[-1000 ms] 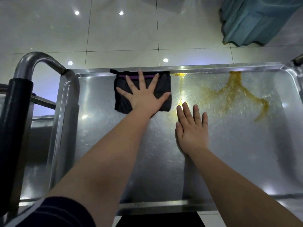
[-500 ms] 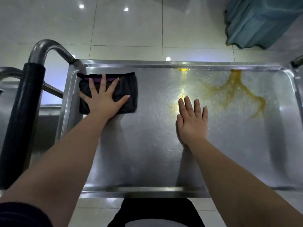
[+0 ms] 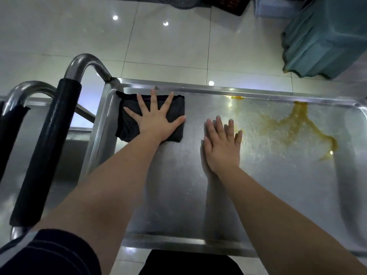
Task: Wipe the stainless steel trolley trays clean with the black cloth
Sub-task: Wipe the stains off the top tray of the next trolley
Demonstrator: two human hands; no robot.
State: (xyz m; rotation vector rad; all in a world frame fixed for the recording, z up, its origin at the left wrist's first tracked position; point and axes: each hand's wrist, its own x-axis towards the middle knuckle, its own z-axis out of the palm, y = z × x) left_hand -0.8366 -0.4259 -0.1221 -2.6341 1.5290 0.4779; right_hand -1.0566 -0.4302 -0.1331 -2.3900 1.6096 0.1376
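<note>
- We press the folded black cloth (image 3: 129, 124) flat under our left hand (image 3: 156, 122), fingers spread straight, in the far-left corner of the stainless steel trolley tray (image 3: 178, 205), so the whole pad bears down.
- Our right hand (image 3: 222, 147) lies flat mid-tray, holding nothing, bracing us.
- The yellow-brown smear (image 3: 294, 124) remains; glare may hide fainter residue.
- Since a second ago, the cloth has slid left from mid-tray; the right hand has stayed.

black cloth (image 3: 131, 124); yellow-brown smear (image 3: 297, 124)
</note>
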